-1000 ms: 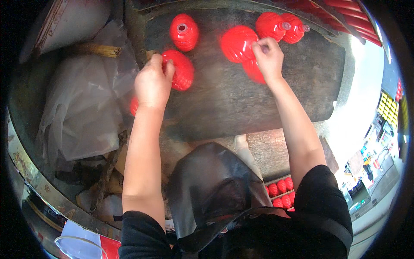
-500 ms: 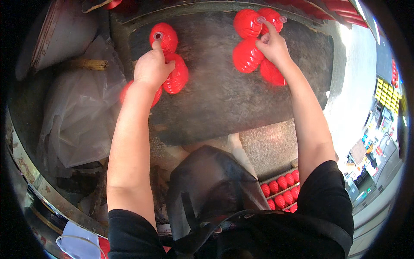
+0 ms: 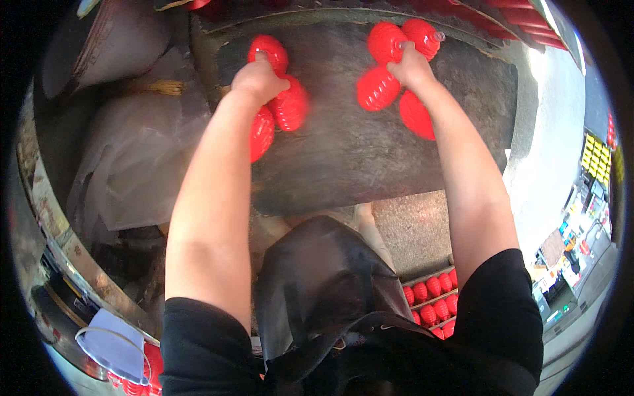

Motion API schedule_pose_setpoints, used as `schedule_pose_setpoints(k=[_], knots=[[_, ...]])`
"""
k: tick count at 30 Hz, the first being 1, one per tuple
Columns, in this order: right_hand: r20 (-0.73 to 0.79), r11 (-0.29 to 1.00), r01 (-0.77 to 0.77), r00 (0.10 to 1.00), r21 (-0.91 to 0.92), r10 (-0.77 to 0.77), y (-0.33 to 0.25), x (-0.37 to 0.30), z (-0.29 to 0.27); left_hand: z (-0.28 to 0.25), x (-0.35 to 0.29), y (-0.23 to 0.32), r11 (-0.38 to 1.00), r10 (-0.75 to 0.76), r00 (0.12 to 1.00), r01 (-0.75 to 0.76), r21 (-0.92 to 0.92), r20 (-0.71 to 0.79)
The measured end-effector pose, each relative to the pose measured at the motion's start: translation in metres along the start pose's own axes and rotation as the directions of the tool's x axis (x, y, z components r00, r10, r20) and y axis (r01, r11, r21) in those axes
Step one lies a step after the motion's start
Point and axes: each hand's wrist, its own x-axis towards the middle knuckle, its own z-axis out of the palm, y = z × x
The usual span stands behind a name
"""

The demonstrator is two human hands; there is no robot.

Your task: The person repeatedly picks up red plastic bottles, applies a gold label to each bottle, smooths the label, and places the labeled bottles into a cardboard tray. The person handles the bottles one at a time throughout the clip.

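Note:
Two clusters of glossy red ribbed plastic lanterns lie toward the far side of a dark board (image 3: 330, 145). At the left cluster, my left hand (image 3: 259, 79) is closed round the lanterns' necks. Its fingers lie between an upper lantern (image 3: 269, 51), a middle lantern (image 3: 290, 105) and a lower one (image 3: 262, 135). On the right, my right hand (image 3: 413, 67) is closed with its fingers among several lanterns. An upper left lantern (image 3: 384, 41) and a lower left lantern (image 3: 378, 89) touch its fingers. A clear neck shows on the upper right lantern (image 3: 422, 36). The gripped necks are hidden.
Crumpled clear plastic sheeting (image 3: 132, 171) lies left of the board. A rack of small red lanterns (image 3: 432, 287) stands near my right elbow. At the lower left is a pale bucket (image 3: 115, 343). A cluttered bench (image 3: 574, 244) runs along the far right.
My left hand has moved right along with its lanterns, and its fingers have curled in over the upper neck. My right index finger has drawn down between the lanterns there, which barely shifted.

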Motion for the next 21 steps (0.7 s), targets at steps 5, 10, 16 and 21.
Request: schedule_pose_setpoints(k=[5, 10, 16, 21], knots=[[-0.079, 0.983, 0.13, 0.99, 0.133, -0.12, 0.029, -0.061, 0.044, 0.043, -0.051, 0.001, 0.992, 0.061, 0.995, -0.051, 0.113, -0.078], [0.026, 0.958, 0.189, 0.98, 0.217, -0.199, 0.078, -0.161, 0.049, 0.091, -0.162, -0.014, 0.994, 0.08, 0.988, -0.089, -0.062, -0.129], [0.198, 0.976, 0.152, 0.963, 0.154, -0.182, 0.14, -0.301, 0.01, 0.097, -0.309, -0.013, 0.963, -0.072, 0.991, 0.099, -0.25, 0.115], [0.259, 0.996, 0.045, 0.966, -0.074, -0.025, 0.161, -0.379, -0.062, 0.059, -0.421, -0.008, 0.924, -0.063, 0.998, 0.055, -0.377, -0.008]])
